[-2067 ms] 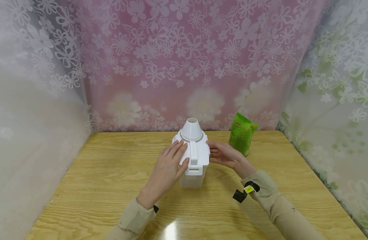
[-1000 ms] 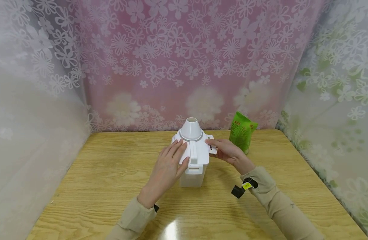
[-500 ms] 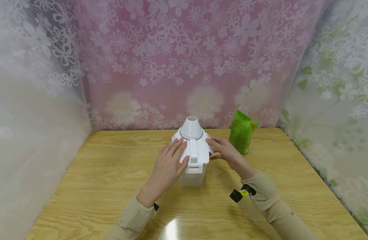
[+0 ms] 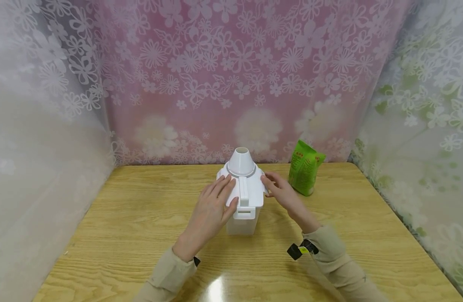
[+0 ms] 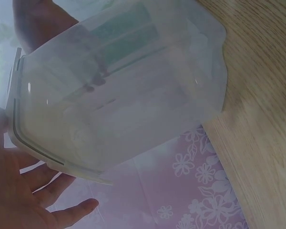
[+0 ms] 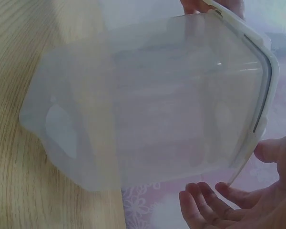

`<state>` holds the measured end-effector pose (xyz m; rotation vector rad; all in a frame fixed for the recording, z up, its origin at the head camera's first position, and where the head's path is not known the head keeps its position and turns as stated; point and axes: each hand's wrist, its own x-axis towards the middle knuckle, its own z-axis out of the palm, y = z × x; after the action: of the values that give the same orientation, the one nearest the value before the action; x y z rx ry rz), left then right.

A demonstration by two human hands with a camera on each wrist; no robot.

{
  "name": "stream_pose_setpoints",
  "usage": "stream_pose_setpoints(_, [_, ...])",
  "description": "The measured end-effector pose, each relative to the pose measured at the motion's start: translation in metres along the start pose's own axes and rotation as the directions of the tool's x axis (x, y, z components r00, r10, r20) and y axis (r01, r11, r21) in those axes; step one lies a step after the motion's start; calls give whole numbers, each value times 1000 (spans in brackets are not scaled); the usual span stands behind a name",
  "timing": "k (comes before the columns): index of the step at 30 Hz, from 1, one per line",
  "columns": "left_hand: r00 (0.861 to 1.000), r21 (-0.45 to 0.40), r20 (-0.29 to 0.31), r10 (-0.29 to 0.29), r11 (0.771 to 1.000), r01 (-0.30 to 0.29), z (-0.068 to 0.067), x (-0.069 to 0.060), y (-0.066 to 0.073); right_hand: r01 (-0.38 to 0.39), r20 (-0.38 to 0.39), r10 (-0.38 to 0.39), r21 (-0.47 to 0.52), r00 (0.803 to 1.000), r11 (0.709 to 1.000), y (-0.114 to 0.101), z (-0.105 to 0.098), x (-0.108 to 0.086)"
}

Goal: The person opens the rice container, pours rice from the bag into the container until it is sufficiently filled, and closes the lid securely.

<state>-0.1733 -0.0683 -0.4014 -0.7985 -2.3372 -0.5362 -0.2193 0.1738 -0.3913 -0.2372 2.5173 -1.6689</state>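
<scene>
A translucent plastic storage container (image 4: 239,227) stands upright on the table under a white lid (image 4: 256,192). On the lid's far part rises a white cone-shaped spout (image 4: 241,162). My left hand (image 4: 205,214) rests on the lid's left side with its fingers extended. At the lid's right edge, my right hand (image 4: 288,199) has its thumb and index finger on the white side latch (image 6: 244,162). In the right wrist view that latch slants outward from the rim, with the thumb near its hinge and the index fingertip at its free end. The remaining right fingers are loosely bent.
Behind my right hand, a green printed bag (image 4: 304,170) stands on the wooden table (image 4: 140,218). A front latch (image 4: 244,213) sticks out from the lid on the near side. Flowered curtains (image 4: 201,84) enclose the table at the back and both sides.
The right side latch, first hidden by my right hand, stood flipped up a second ago and now slopes lower. My right hand has shifted slightly. My left hand and the container have stayed put.
</scene>
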Motion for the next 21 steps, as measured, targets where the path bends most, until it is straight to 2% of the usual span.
stream_pose_setpoints(10, [1000, -5, -21, 15, 1000, -15, 2, -1, 0, 46, -59, -46, -8, 997, 999, 4, 5, -5])
stream_pose_setpoints(14, [1000, -8, -17, 5, 1000, -6, 2, -1, 0, 100, -98, -104, -48, 990, 994, 5, 8, -10])
stream_pose_setpoints(17, [1000, -10, -14, -3, 1000, 3, 1, -1, 0, 170, -141, -186, -116, 972, 979, 6, 10, -12])
stream_pose_setpoints(19, [1000, -10, -15, -5, 1000, 4, 1, -1, 0, 230, -176, -263, -187, 948, 955, 5, 11, -14])
stream_pose_setpoints(21, [1000, -13, -16, -6, 1000, 6, 1, -1, 0, 290, -208, -348, -265, 914, 920, 5, 12, -15])
